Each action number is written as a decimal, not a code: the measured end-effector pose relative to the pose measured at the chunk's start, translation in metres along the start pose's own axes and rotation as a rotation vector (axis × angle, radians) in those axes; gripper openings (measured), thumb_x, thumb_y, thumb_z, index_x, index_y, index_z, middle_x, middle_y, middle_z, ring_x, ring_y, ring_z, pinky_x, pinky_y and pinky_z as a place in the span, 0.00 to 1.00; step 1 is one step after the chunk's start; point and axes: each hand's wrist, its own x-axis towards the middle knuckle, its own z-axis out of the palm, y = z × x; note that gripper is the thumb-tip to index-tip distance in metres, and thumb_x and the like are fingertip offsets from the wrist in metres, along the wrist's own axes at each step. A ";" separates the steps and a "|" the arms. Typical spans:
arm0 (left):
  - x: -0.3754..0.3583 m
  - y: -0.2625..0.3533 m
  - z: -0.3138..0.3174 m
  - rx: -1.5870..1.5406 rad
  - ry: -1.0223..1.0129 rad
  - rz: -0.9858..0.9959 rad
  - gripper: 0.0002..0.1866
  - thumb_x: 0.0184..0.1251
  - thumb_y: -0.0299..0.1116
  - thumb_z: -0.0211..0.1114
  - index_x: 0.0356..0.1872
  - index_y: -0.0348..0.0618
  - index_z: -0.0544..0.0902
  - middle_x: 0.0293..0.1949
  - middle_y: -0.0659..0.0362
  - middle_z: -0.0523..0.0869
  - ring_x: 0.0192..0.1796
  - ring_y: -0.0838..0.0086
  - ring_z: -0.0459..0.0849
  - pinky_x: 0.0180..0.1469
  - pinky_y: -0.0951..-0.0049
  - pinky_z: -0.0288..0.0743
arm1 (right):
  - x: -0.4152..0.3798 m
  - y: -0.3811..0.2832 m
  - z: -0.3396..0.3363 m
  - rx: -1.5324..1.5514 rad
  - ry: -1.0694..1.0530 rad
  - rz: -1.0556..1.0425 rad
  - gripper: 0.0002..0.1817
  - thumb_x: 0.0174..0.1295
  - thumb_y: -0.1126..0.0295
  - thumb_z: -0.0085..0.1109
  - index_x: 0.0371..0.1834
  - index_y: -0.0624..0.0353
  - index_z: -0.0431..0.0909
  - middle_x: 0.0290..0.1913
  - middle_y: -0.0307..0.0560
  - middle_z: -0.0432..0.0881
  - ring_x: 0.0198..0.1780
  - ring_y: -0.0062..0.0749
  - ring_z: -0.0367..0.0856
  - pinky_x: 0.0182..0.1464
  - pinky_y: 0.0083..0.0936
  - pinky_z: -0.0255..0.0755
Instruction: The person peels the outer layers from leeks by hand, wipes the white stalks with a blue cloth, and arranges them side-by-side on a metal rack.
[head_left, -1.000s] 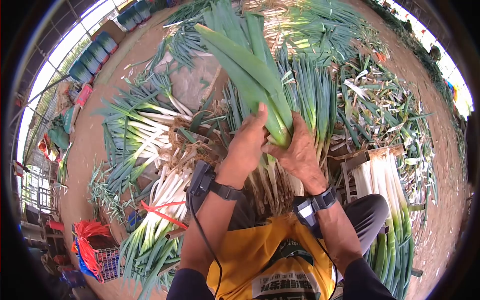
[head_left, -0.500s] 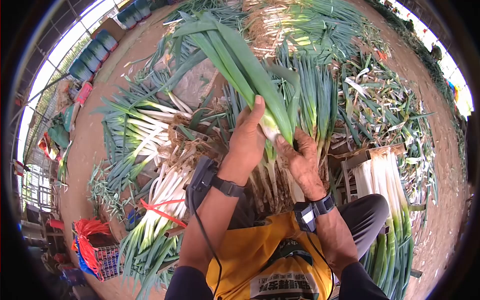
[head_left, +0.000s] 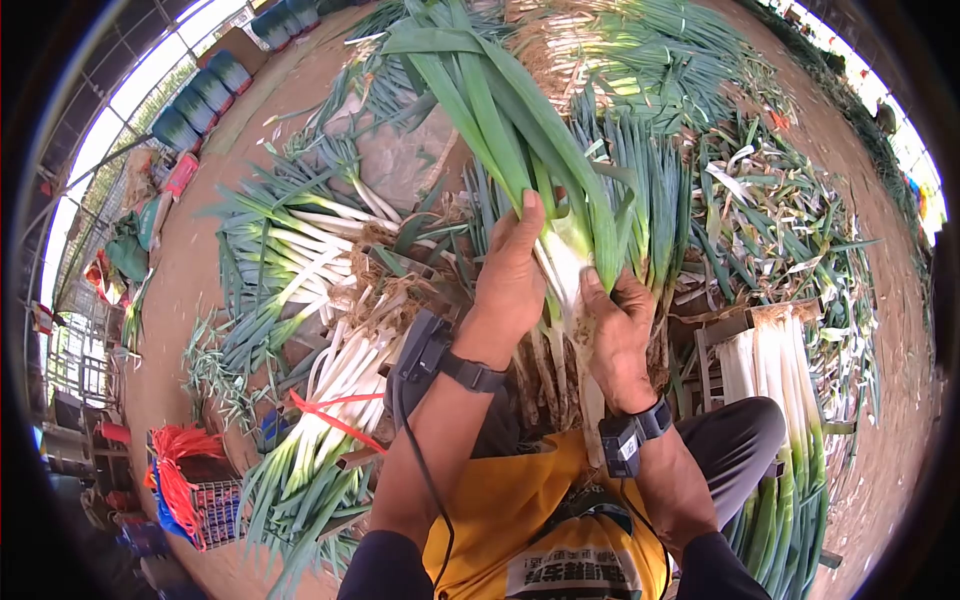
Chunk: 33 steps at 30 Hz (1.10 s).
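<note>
My left hand [head_left: 512, 285] is wrapped round a leek [head_left: 560, 245] where its white stem turns green, thumb on top. Its long green leaves fan upward and bend over at the top left. Lower down, my right hand [head_left: 622, 335] pinches an outer leaf of the leek between thumb and fingers, and this leaf stands away from the pale stem. Behind my hands, several unpeeled leeks [head_left: 655, 215] with brown, soiled stems stand leaning together in front of my lap.
Cleaned white leeks [head_left: 330, 370] lie at left, with red tape across them. More leeks [head_left: 770, 370] rest on a rack at right, beside a heap of stripped leaves [head_left: 790, 230]. A crate [head_left: 215, 510] with red ties [head_left: 180, 470] stands lower left. Bundles fill the back.
My right hand has moved down and outward, pulling the outer leaf away from the stem and exposing more white. My left hand keeps its grip. The whole view has shifted slightly.
</note>
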 end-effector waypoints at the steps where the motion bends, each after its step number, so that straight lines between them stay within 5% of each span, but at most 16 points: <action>1: -0.001 0.002 0.001 0.024 -0.005 0.007 0.31 0.75 0.55 0.61 0.61 0.34 0.75 0.57 0.55 0.82 0.59 0.70 0.79 0.64 0.66 0.71 | 0.001 0.000 -0.001 -0.005 0.002 0.003 0.12 0.71 0.75 0.59 0.55 0.64 0.82 0.45 0.36 0.85 0.43 0.17 0.77 0.47 0.19 0.71; 4: 0.000 0.002 -0.004 -0.035 -0.042 -0.022 0.30 0.76 0.50 0.61 0.67 0.37 0.71 0.66 0.57 0.78 0.67 0.66 0.75 0.72 0.60 0.65 | 0.002 -0.003 0.000 0.021 -0.006 -0.010 0.14 0.71 0.76 0.58 0.58 0.64 0.81 0.49 0.38 0.85 0.47 0.18 0.78 0.50 0.19 0.72; 8: -0.003 0.004 0.000 -0.066 -0.139 -0.006 0.30 0.76 0.50 0.60 0.67 0.37 0.71 0.66 0.56 0.78 0.67 0.65 0.75 0.71 0.60 0.66 | -0.003 -0.006 0.001 0.060 0.028 0.039 0.15 0.71 0.75 0.59 0.59 0.66 0.79 0.51 0.42 0.84 0.51 0.21 0.79 0.52 0.20 0.73; 13: -0.004 0.003 0.006 -0.123 -0.103 -0.048 0.29 0.77 0.53 0.58 0.61 0.35 0.75 0.55 0.53 0.84 0.56 0.69 0.83 0.61 0.67 0.74 | 0.008 -0.026 0.004 -0.063 -0.058 0.078 0.14 0.70 0.67 0.63 0.49 0.68 0.82 0.38 0.39 0.84 0.36 0.18 0.74 0.38 0.21 0.69; 18: -0.001 -0.008 -0.005 0.156 -0.019 -0.003 0.26 0.76 0.46 0.63 0.64 0.38 0.74 0.59 0.56 0.81 0.62 0.70 0.78 0.67 0.63 0.69 | 0.015 -0.017 -0.007 -0.216 -0.071 0.067 0.12 0.68 0.68 0.65 0.45 0.68 0.84 0.35 0.39 0.85 0.32 0.18 0.74 0.36 0.22 0.69; 25: -0.002 -0.011 -0.006 0.166 0.163 0.063 0.22 0.75 0.44 0.65 0.57 0.36 0.77 0.54 0.52 0.84 0.58 0.66 0.81 0.66 0.60 0.70 | 0.010 -0.013 0.004 0.125 0.149 0.080 0.08 0.70 0.72 0.60 0.47 0.65 0.83 0.36 0.38 0.85 0.34 0.19 0.77 0.36 0.23 0.72; 28: -0.004 0.007 0.000 0.073 0.021 0.033 0.22 0.75 0.46 0.64 0.54 0.36 0.78 0.50 0.49 0.84 0.54 0.61 0.83 0.66 0.58 0.71 | 0.012 -0.010 0.002 0.281 0.226 0.140 0.09 0.71 0.73 0.59 0.52 0.62 0.80 0.41 0.40 0.85 0.38 0.23 0.81 0.41 0.25 0.76; 29: -0.005 0.010 0.002 0.074 0.067 0.032 0.21 0.74 0.49 0.64 0.49 0.38 0.78 0.40 0.53 0.83 0.43 0.63 0.82 0.56 0.60 0.76 | 0.011 -0.012 0.003 0.356 0.242 0.165 0.12 0.71 0.73 0.60 0.55 0.61 0.78 0.44 0.40 0.84 0.40 0.24 0.82 0.43 0.26 0.77; 33: -0.005 0.018 -0.001 0.015 0.200 -0.027 0.25 0.70 0.58 0.66 0.39 0.44 0.75 0.27 0.65 0.71 0.28 0.75 0.69 0.36 0.71 0.67 | 0.009 -0.001 -0.004 0.537 0.143 0.178 0.12 0.75 0.70 0.56 0.58 0.59 0.75 0.47 0.42 0.84 0.45 0.29 0.84 0.47 0.30 0.81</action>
